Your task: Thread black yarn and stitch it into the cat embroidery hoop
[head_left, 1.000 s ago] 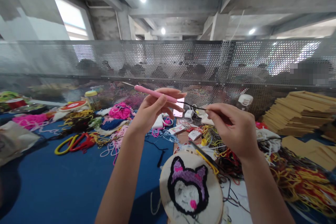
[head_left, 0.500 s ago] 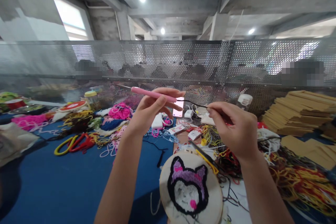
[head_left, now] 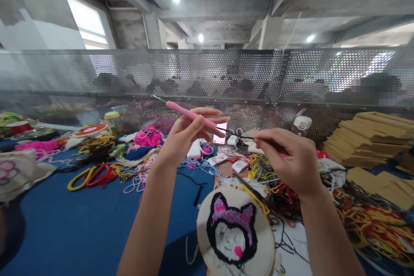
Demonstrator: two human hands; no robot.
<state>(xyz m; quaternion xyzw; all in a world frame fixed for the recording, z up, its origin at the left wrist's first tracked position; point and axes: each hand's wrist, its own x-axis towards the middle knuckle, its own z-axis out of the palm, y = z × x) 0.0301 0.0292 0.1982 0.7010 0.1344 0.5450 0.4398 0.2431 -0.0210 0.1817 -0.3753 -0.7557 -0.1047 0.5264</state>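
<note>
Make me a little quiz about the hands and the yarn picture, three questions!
1. True or false: the left hand holds the pink needle tool.
2. What does the right hand pinch: A black thread, B scissors, C a cup?
3. What animal face is on the hoop?

Key: 1 true. 2 A. 3 A cat-like face with purple ears.

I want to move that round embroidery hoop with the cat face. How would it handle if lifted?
The embroidery hoop probably lifts stiff and light: a thin rim with taut cloth. Loose yarn at its edge may drag along.
</note>
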